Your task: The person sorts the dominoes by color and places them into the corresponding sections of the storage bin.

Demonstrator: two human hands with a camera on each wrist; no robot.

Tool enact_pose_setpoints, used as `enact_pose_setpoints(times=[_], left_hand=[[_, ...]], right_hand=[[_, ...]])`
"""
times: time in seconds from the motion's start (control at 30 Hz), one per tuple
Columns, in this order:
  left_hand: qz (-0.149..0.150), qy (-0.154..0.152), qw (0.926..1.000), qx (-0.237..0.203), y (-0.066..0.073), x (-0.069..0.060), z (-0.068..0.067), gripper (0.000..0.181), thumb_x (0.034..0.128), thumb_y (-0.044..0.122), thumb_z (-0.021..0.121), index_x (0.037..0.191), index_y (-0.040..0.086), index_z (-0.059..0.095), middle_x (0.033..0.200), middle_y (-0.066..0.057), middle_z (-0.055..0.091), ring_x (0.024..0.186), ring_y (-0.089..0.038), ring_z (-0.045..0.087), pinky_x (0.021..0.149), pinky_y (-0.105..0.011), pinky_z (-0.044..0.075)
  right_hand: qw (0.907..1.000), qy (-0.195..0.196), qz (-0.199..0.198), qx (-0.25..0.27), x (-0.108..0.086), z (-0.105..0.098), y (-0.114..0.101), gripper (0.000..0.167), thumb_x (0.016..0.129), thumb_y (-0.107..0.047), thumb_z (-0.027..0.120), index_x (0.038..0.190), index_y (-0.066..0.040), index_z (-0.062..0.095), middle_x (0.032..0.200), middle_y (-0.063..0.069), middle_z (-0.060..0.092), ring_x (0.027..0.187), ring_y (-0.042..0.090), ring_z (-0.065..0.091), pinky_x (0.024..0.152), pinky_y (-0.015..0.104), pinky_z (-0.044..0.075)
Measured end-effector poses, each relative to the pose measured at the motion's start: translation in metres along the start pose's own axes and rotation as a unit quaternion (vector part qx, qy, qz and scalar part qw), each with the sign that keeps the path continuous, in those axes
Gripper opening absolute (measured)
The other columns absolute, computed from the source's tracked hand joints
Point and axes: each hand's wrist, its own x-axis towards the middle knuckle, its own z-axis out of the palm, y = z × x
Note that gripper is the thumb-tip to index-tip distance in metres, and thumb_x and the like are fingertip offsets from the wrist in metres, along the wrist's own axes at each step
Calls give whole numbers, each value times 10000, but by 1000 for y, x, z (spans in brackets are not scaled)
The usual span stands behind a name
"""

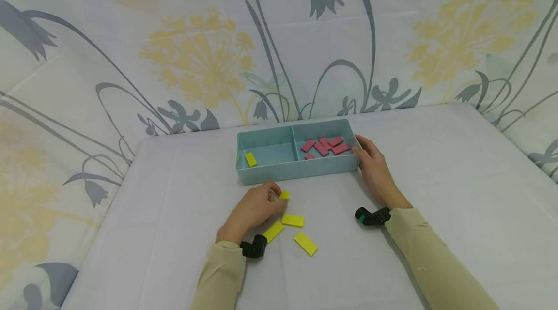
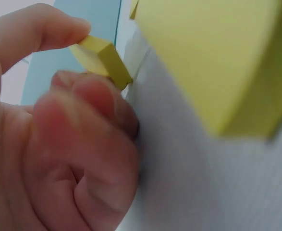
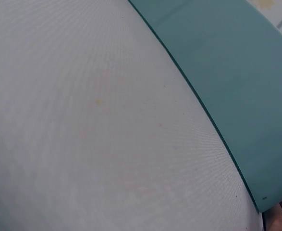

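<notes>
My left hand [image 1: 253, 209] pinches a small yellow block [image 1: 284, 194] between thumb and fingertips, just in front of the light-blue two-compartment box [image 1: 301, 169]. The left wrist view shows this block tilted in the grip, the other fingers curled beneath. At the box's right end, my right hand [image 1: 378, 174] holds the wall, thumb at the rim. One yellow block [image 1: 250, 159] lies in the left compartment; several red blocks [image 1: 321, 148] lie in the right one. Three more yellow blocks lie near the left hand: one upper [image 1: 293, 221], one beside the wrist [image 1: 273, 232], one lower [image 1: 306, 243].
A white cloth [image 1: 348, 271] covers the table. Behind it and on the left hangs a flower-patterned curtain [image 1: 287, 58]. Black wrist devices sit on the left wrist [image 1: 255, 247] and right wrist [image 1: 372, 216].
</notes>
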Motion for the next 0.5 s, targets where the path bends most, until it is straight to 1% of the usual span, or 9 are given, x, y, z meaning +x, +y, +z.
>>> enact_pose_setpoints(times=[0.07,0.17,0.37,0.47,0.5], left_hand=[[26,-56,9999,-126,-2,-1,-1,273,844,350,568,1029,159,506,632,-33,513,415,-170,457,463,-281,396],[115,-57,9997,-200,-3,-2,-4,243,850,333,553,1012,163,488,646,-25,532,426,-177,478,480,-288,414],[240,-135,9983,-507,-4,-3,-6,205,851,296,539,997,165,480,713,15,610,534,-182,541,527,-300,457],[279,-177,9972,-669,-5,-3,-7,211,855,295,546,1012,167,484,743,36,630,594,-176,565,564,-303,466],[281,-192,9969,-716,-5,-3,-8,215,856,296,549,1017,170,485,751,39,634,607,-174,571,574,-305,468]], right_hand=[[10000,-4,1,-5,0,0,1,504,961,-223,394,1397,-46,215,1453,92,173,1312,194,187,1065,379,171],[10000,18,-4,10,2,-2,5,507,957,-246,408,1396,-65,229,1451,75,185,1307,179,198,1064,372,176],[9999,72,-70,2,9,-7,18,513,949,-282,428,1389,-85,255,1443,56,207,1292,157,220,1061,362,190],[9999,67,-75,24,10,-8,19,513,949,-283,428,1390,-88,254,1444,54,203,1294,158,219,1061,364,189],[10000,55,-69,31,9,-6,17,509,952,-272,419,1392,-82,246,1446,59,199,1296,162,215,1061,363,188]])
